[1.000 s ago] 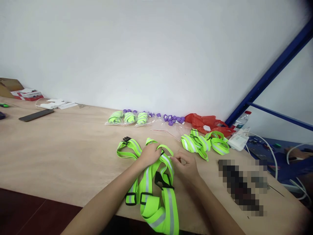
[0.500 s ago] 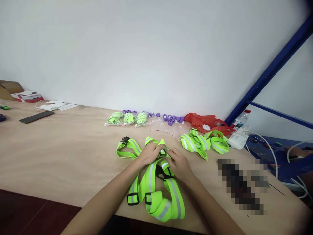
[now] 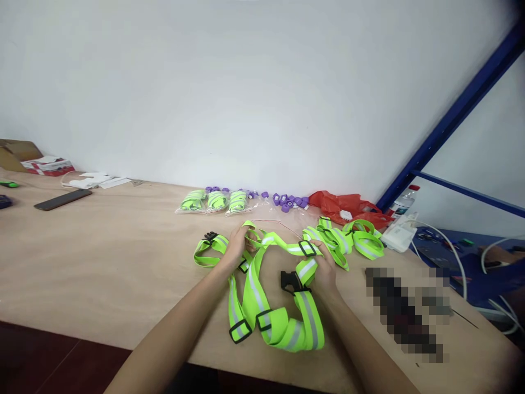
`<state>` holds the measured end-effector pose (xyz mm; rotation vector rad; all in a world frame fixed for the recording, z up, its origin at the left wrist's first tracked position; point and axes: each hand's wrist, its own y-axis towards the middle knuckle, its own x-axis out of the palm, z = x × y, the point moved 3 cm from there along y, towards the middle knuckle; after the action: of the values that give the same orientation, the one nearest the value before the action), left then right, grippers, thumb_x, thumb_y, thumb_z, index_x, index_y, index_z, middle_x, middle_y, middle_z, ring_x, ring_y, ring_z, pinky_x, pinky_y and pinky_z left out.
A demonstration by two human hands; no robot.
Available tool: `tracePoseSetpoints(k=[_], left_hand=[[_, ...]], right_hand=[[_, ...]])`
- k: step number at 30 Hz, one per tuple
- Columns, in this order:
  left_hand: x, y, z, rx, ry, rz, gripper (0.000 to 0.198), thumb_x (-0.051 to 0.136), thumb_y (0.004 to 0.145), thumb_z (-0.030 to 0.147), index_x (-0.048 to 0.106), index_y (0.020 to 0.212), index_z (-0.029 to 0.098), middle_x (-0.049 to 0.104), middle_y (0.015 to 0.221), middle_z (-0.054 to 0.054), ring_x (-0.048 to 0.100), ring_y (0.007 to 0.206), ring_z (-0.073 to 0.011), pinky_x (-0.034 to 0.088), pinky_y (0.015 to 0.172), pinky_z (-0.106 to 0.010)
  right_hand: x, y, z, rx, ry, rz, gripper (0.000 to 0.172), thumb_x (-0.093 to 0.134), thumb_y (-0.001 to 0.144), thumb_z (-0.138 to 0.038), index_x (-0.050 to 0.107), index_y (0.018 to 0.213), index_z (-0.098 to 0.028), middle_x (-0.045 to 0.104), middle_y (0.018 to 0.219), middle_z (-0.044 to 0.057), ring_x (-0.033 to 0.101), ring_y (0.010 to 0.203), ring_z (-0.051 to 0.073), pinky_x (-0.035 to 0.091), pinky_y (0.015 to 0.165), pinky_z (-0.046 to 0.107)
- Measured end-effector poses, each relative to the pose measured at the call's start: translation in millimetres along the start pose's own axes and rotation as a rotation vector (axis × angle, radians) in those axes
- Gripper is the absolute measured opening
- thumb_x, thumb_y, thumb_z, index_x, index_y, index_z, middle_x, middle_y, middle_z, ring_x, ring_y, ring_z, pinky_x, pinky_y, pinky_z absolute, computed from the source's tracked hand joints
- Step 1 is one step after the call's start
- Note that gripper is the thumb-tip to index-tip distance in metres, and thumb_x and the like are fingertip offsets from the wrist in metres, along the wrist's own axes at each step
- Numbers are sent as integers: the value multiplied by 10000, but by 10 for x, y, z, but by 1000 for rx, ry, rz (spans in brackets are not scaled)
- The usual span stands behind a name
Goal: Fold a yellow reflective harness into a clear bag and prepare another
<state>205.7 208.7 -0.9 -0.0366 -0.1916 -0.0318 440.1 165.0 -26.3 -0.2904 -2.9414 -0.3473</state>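
Observation:
A neon-green reflective strap harness with silver stripes, black slider buckles and a black clip buckle lies loosely spread in front of me. My left hand grips its webbing at the upper left, fingers partly hidden behind the band. My right hand is closed on the strap at the right, beside a black slider. Between the hands a stretch of webbing runs across, slightly raised. A loop with a black buckle end rests on the table left of my left hand.
Three bagged green straps stand by the wall near purple pieces. More loose green straps lie right, before a red plastic bag. A white adapter, a bottle and a dark slab are also on the table.
My hands have moved apart, the right one to the right, the left slightly left. The webbing between them is now stretched out, and the clip buckle and lower straps have shifted right.

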Motion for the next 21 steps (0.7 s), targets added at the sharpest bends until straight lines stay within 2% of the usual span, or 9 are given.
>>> tracePoseSetpoints(k=[3, 6, 9, 13, 16, 21], left_hand=[[-32, 59, -49, -88, -79, 6, 451, 508, 786, 619, 526, 959, 203, 591, 671, 29, 472, 366, -91, 315, 375, -208], [-24, 59, -59, -149, -133, -18, 486, 524, 783, 630, 522, 999, 196, 582, 638, 33, 417, 308, -71, 190, 333, -192], [-3, 39, -41, -162, -181, -30, 487, 566, 785, 594, 528, 1066, 198, 572, 619, 43, 404, 299, -64, 156, 335, -187], [8, 26, 1, -107, -233, -37, 535, 592, 794, 539, 481, 1219, 233, 680, 771, 3, 471, 340, -65, 190, 341, -176], [-1, 15, 31, -19, -205, -56, 526, 620, 794, 500, 481, 1211, 213, 719, 851, -40, 556, 412, -95, 254, 353, -174], [-3, -56, 73, 144, 103, -117, 481, 583, 871, 528, 558, 1201, 178, 732, 937, -74, 621, 539, -125, 369, 426, -207]], right_hand=[[9, 15, -15, 83, 102, 50, 295, 638, 664, -269, 574, 952, -258, 485, 538, -70, 511, 472, 167, 390, 485, 282], [24, 22, -74, 44, 70, 32, 266, 658, 665, -267, 621, 927, -241, 447, 519, -68, 441, 468, 142, 326, 476, 269], [6, 32, -113, 9, 65, 29, 257, 675, 693, -303, 653, 938, -229, 430, 525, -59, 392, 463, 131, 285, 462, 276], [-6, 34, -119, 87, 143, 36, 278, 696, 707, -342, 652, 957, -228, 385, 524, -72, 307, 416, 106, 246, 417, 279], [1, 26, -125, 136, 193, 54, 277, 710, 684, -335, 629, 927, -233, 353, 515, -82, 271, 397, 93, 220, 390, 274], [-3, 37, -138, 137, 236, 54, 238, 708, 693, -349, 540, 828, -246, 350, 497, -81, 305, 393, 101, 221, 372, 260]])
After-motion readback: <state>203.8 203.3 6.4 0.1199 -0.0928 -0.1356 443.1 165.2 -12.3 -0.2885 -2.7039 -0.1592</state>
